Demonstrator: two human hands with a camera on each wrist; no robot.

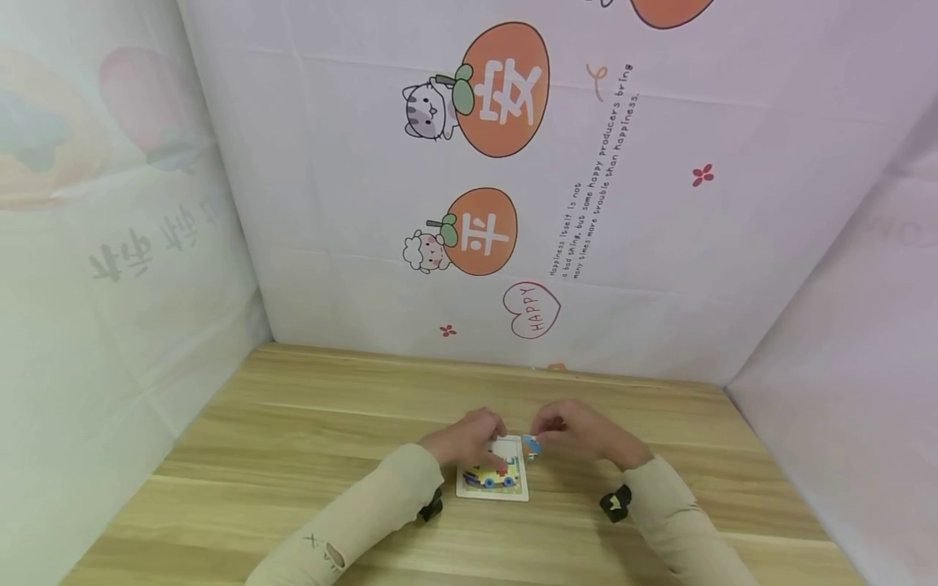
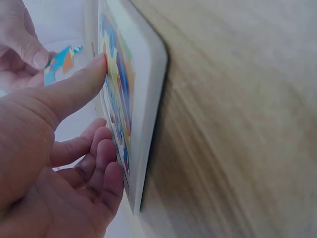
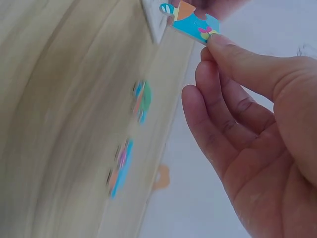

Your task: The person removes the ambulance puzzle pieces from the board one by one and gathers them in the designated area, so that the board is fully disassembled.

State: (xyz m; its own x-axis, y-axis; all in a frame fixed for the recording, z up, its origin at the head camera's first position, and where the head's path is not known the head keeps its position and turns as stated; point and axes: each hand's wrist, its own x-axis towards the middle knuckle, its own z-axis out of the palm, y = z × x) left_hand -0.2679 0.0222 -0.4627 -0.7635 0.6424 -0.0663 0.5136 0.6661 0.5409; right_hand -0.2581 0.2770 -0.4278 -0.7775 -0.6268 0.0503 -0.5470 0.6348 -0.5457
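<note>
The right hand (image 1: 585,430) is pinching a blue-and-orange jigsaw piece (image 3: 189,24) (seemingly awaiting fitting, so needing alignment); the left hand (image 1: 463,440), thumb apart, is touching a white-rimmed puzzle board (image 2: 148,91).

The puzzle board (image 2: 148,84) has a cream-white border round a picture mixing yellow, blue and red. At its two o'clock in the head view, the puzzle piece (image 3: 190,25) is blue with orange, pink and yellow patches. At that piece's seven o'clock in the right wrist view, blurred loose pieces (image 3: 144,99) show blue, green, pink and orange. The tabletop (image 1: 330,407) is tan with brown grain; at the board's twelve o'clock, white cloth (image 1: 330,203) bears orange fruit prints (image 1: 506,49).
</note>
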